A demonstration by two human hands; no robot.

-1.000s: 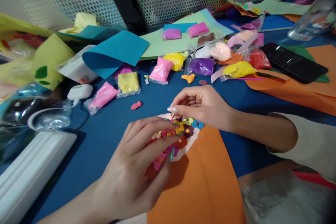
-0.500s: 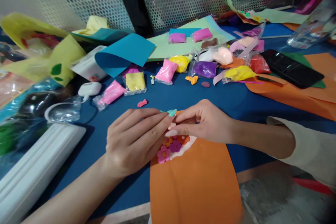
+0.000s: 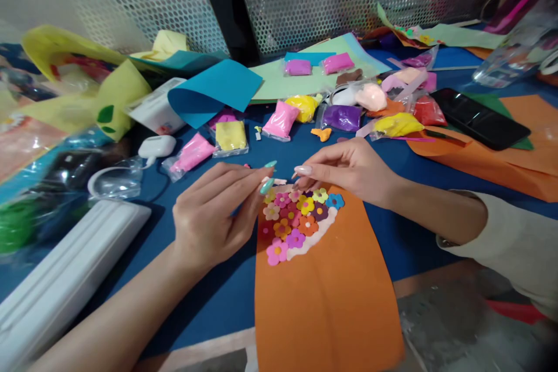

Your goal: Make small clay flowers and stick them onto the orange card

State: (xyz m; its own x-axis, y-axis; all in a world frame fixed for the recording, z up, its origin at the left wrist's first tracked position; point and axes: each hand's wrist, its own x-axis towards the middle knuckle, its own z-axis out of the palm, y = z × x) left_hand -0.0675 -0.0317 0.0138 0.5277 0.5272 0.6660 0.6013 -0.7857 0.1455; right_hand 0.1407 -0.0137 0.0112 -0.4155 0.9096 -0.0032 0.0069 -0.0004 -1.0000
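Observation:
My left hand (image 3: pixel 218 209), nails painted green, pinches a small white piece of clay (image 3: pixel 279 181) above the top of an orange paper sheet (image 3: pixel 329 296). Close to its right, my right hand (image 3: pixel 349 171) has thumb and fingers pressed together; whatever lies between those tips is too small to name. Below both hands, several colourful clay flowers (image 3: pixel 306 225) cluster on a pale clay patch (image 3: pixel 314 239) stuck to the sheet. A blue flower (image 3: pixel 335 201) sits at the patch's right edge. My fingers partly cover the top of the cluster.
Bagged clay in pink (image 3: pixel 281 120), purple (image 3: pixel 342 118) and yellow (image 3: pixel 399 122) lies behind the hands. A black phone (image 3: pixel 482 118) rests at right, and another dark phone (image 3: pixel 231 17) leans on the mesh panel (image 3: pixel 305 6). A long white case (image 3: pixel 82 279) is at left.
My hands have drawn apart and lifted off the sheet's top, uncovering more of the flowers. The right hand has risen slightly. The whole view has shifted a little.

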